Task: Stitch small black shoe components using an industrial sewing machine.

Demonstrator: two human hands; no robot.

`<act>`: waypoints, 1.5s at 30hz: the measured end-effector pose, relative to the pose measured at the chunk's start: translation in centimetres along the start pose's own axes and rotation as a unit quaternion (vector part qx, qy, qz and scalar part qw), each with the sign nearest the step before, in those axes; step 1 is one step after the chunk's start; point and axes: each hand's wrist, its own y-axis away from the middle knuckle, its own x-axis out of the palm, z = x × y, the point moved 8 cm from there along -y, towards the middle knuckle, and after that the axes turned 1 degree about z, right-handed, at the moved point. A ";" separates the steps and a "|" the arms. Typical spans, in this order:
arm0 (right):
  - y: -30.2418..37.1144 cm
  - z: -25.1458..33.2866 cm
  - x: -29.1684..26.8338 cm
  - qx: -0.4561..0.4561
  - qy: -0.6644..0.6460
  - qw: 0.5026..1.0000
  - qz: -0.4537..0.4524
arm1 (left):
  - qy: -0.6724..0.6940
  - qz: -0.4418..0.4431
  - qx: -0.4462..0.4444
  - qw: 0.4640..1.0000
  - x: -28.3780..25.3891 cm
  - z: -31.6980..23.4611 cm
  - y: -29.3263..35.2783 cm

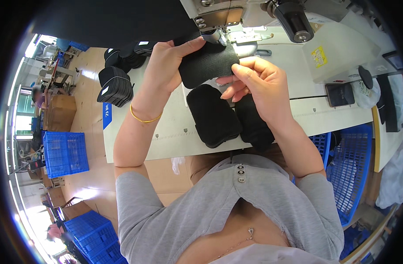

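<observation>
Under the needle area of a sewing machine [219, 15], a black knit fabric piece [210, 67] with rounded corners lies stretched between my hands. My left hand [170, 64], with a gold bangle at its wrist, grips the left side, thumb on top near the presser foot [219, 37]. My right hand [261, 83] pinches the right edge between thumb and forefinger, its other fingers curled below. Nearer to me, a stack of black fabric pieces [212, 116] rests on the table, and a second black stack [254, 123] sits beside it, partly under my right hand.
Tied bundles of black pieces [115, 86] stand at the table's left end. A ruler strip runs along the table's front [170, 134]. A dark phone-like device [340, 94] lies at right. Blue crates [66, 154] stand on the floor left, with a blue basket [351, 171] right.
</observation>
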 end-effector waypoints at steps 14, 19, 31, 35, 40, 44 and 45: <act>-0.5 -0.5 0.6 -0.029 0.004 1.000 -0.002 | -0.058 0.069 -0.028 0.996 0.4 -0.3 -1.3; -0.5 -0.3 0.9 -0.035 0.006 0.999 -0.007 | -0.203 0.004 0.089 0.975 -0.5 -0.5 -0.6; 1.6 -1.5 1.1 -0.067 0.028 0.997 -0.028 | -0.568 0.039 0.614 0.547 7.4 -2.3 8.9; 2.1 -1.1 3.4 -0.071 -0.047 0.995 0.053 | -0.550 0.032 0.610 0.570 7.1 -2.6 8.8; 2.3 -1.2 3.7 -0.072 -0.058 0.994 0.060 | -0.531 0.047 0.595 0.602 6.8 -2.4 8.2; 2.6 -1.6 4.2 -0.062 -0.078 0.993 0.055 | -0.539 0.061 0.584 0.604 6.4 -2.5 8.2; 2.7 -1.6 4.2 -0.058 -0.085 0.994 0.047 | -0.540 0.052 0.585 0.603 6.3 -2.7 8.3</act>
